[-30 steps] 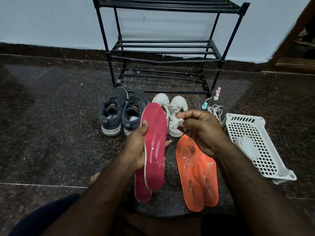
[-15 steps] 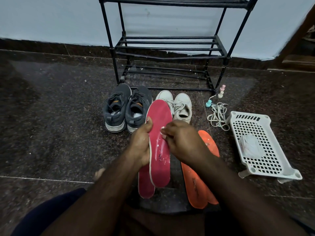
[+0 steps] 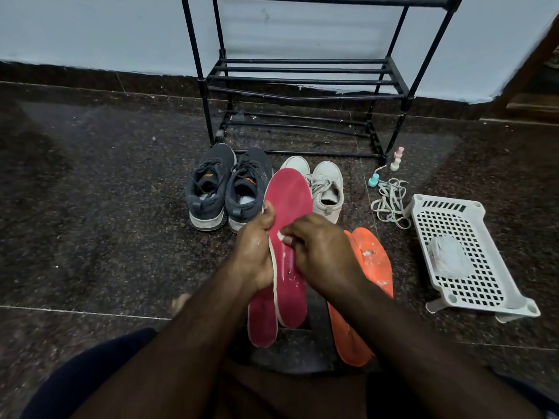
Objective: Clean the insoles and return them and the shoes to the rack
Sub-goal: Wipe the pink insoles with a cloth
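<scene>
My left hand grips a red insole by its left edge and holds it upright over the floor. My right hand pinches a small white wipe and presses it against the insole's wet middle. A second red insole lies on the floor below. Two orange insoles lie stacked to the right, partly under my right forearm. A pair of dark grey sneakers and a pair of white sneakers stand in front of the black shoe rack.
A white perforated basket holding a crumpled wipe lies at the right. Loose white laces and small coloured pegs sit near the rack's right foot. The rack's shelves hold nothing. Dark speckled stone floor all round.
My right hand came down from above the orange insoles onto the red insole with the wipe. The view has shifted slightly, and the left hand keeps the same grip.
</scene>
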Demonstrator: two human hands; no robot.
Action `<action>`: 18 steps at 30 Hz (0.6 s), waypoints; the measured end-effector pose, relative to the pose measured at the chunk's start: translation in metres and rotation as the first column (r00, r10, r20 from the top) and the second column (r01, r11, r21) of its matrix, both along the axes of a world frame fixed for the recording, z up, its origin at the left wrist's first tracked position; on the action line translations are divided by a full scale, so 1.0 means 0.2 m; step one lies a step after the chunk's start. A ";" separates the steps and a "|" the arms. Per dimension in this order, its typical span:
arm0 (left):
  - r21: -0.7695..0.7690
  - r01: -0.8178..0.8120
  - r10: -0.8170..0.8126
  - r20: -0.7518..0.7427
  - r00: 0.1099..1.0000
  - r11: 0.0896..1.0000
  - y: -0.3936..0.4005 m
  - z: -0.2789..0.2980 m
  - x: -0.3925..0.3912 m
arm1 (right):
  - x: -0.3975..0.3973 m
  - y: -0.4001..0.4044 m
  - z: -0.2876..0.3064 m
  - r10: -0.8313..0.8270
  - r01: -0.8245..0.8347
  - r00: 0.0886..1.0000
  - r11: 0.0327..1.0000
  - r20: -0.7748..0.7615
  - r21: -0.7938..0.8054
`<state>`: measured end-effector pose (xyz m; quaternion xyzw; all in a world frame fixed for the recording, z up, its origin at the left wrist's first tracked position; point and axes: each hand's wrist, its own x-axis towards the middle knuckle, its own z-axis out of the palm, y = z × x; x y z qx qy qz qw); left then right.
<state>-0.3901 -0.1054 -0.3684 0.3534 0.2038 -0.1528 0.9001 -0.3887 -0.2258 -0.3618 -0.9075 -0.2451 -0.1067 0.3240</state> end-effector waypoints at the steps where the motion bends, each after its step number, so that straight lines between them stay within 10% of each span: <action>1: 0.017 -0.007 0.007 -0.004 1.000 1.000 0.00 0.00 0.00 | -0.02 0.01 0.00 0.028 -0.028 0.999 1.000 -0.018 -0.011; 18: -0.027 -0.130 0.130 0.002 0.992 0.991 0.08 0.01 0.05 | -0.11 0.02 0.03 0.065 -0.066 0.984 0.998 -0.165 -0.002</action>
